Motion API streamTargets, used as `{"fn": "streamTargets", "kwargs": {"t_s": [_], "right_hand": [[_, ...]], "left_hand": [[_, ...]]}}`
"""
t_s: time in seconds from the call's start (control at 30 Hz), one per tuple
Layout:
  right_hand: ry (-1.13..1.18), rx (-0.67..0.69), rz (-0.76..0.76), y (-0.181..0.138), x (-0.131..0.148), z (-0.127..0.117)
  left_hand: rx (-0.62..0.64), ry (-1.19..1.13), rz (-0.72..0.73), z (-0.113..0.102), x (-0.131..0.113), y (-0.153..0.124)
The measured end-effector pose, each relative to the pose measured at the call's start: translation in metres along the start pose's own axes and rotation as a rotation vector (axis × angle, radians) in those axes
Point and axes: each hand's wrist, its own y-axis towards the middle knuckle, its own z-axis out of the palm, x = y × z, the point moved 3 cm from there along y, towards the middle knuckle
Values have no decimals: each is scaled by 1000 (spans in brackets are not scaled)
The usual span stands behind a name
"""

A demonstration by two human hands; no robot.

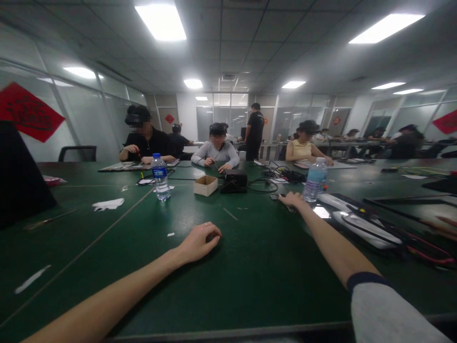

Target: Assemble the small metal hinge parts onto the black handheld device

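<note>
A small, flat grey object point(273, 196) is partly covered by the outstretched right hand point(293, 200), hold can't be told; left hand point(200, 241) is half-curled, nothing visibly held.

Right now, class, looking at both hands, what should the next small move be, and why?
Probably, gently close the right hand on the small object at its fingertips: it reaches there, though whether it grips is unclear. A careful motion seems wise, as a plastic bottle stands close beside that hand. The left hand rests on the table, apart from both.
</note>
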Motion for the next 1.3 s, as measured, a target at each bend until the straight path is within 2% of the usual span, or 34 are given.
{"fn": "streamTargets", "kwargs": {"t_s": [0.13,0.57,1.3], "right_hand": [[28,17,12,0,-5,2],[118,-42,13,-6,-6,0],[139,-69,-9,0,-8,4]], "left_hand": [[1,1,5,0,0,0],[9,-1,4,0,1,0],[16,-14,19,3,5,0]]}}
